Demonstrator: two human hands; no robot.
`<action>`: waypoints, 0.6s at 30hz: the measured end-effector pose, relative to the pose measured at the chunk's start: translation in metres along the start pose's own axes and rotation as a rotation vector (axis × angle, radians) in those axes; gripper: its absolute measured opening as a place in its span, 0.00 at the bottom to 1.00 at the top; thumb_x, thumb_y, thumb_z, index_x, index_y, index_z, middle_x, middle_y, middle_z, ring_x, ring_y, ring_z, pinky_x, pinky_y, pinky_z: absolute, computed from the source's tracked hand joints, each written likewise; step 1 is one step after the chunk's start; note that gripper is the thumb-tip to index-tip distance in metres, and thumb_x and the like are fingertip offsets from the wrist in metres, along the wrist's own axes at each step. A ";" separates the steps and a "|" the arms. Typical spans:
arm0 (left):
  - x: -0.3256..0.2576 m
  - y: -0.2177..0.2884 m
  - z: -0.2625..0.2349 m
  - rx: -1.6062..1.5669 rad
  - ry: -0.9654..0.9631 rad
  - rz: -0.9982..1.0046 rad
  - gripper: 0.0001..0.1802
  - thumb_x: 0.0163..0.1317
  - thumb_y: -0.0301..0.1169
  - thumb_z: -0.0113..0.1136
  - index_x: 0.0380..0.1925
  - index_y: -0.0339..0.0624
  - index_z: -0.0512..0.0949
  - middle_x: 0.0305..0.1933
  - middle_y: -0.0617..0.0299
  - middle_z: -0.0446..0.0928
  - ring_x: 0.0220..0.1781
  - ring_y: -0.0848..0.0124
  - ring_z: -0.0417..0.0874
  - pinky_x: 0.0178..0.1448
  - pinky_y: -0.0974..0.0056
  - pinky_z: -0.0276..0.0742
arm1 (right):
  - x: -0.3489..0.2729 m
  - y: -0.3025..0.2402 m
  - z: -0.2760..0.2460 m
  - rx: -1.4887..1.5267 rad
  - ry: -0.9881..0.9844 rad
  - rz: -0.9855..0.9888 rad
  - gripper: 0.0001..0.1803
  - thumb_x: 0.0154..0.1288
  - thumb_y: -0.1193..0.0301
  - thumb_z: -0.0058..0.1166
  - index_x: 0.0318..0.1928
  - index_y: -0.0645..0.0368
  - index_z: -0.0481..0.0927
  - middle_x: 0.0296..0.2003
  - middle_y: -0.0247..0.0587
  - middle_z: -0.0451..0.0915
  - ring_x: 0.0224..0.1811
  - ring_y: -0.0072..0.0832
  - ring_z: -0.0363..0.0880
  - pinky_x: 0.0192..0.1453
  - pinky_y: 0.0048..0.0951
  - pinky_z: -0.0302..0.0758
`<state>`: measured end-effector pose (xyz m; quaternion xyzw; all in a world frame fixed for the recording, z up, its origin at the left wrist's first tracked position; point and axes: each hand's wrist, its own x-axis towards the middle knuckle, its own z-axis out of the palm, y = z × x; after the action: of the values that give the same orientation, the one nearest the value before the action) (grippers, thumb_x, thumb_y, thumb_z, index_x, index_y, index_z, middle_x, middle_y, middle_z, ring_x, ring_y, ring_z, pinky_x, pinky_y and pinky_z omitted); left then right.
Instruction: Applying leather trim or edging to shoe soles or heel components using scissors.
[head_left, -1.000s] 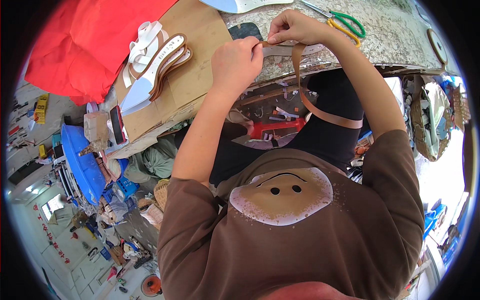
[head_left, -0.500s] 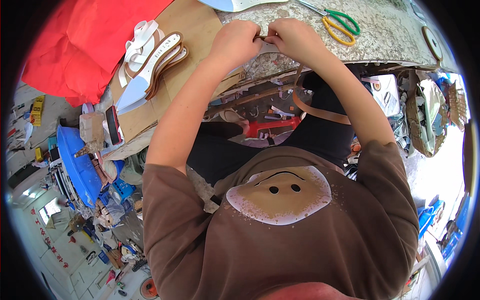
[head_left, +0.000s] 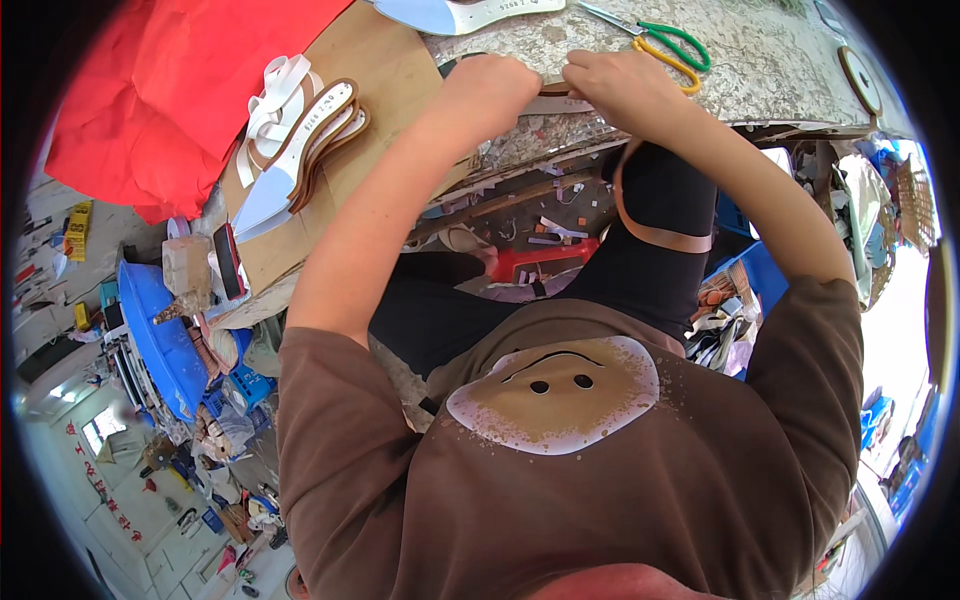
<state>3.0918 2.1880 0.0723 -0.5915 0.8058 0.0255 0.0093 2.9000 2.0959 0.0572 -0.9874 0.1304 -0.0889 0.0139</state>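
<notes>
My left hand (head_left: 495, 95) has its fingers closed on a shoe insole at the bench's near edge. The insole (head_left: 555, 104), white with a brown edge, shows only in part between my hands; the rest is hidden. My right hand (head_left: 625, 90) is pinched at that brown edge, fingertips a short way from the left ones. A long tan strip (head_left: 655, 232) hangs below my right forearm and loops over my dark-clad knee. Just beyond my hands lies another white and pale-blue insole (head_left: 470, 14). Green and yellow-handled scissors (head_left: 675, 50) lie past my right hand.
A stack of insoles (head_left: 310, 140) with white straps (head_left: 275, 100) lies on brown cardboard (head_left: 385, 85). Red sheet material (head_left: 170, 100) covers the far left. A round disc (head_left: 860, 80) sits at the bench's right end. Blue tub (head_left: 160, 335) stands at left, a red stool (head_left: 540, 260) below.
My hands have moved apart, the right one to the right, showing more of the insole's brown edge. My right elbow has swung outward. The view has shifted slightly.
</notes>
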 end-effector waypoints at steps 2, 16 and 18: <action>0.001 0.023 -0.004 0.109 -0.051 -0.009 0.04 0.50 0.25 0.61 0.28 0.39 0.82 0.31 0.48 0.81 0.36 0.51 0.83 0.43 0.52 0.80 | -0.007 0.011 -0.001 -0.026 0.023 -0.017 0.05 0.59 0.72 0.55 0.36 0.57 0.74 0.33 0.37 0.74 0.34 0.37 0.81 0.33 0.37 0.78; 0.012 0.051 0.027 -0.239 0.370 -0.108 0.06 0.57 0.30 0.58 0.26 0.43 0.82 0.26 0.54 0.80 0.33 0.55 0.83 0.37 0.53 0.78 | -0.030 0.052 0.000 0.084 0.225 -0.307 0.09 0.57 0.70 0.59 0.32 0.59 0.71 0.30 0.38 0.69 0.33 0.37 0.76 0.36 0.38 0.73; 0.018 0.051 0.035 -0.208 0.399 -0.116 0.10 0.59 0.34 0.60 0.24 0.41 0.82 0.26 0.55 0.80 0.33 0.56 0.83 0.37 0.53 0.78 | -0.027 0.050 -0.003 0.107 0.223 -0.370 0.10 0.56 0.70 0.60 0.31 0.59 0.71 0.30 0.38 0.69 0.33 0.37 0.76 0.36 0.38 0.73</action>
<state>3.0373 2.1876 0.0377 -0.6280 0.7494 -0.0093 -0.2097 2.8607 2.0544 0.0529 -0.9764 -0.0574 -0.2054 0.0354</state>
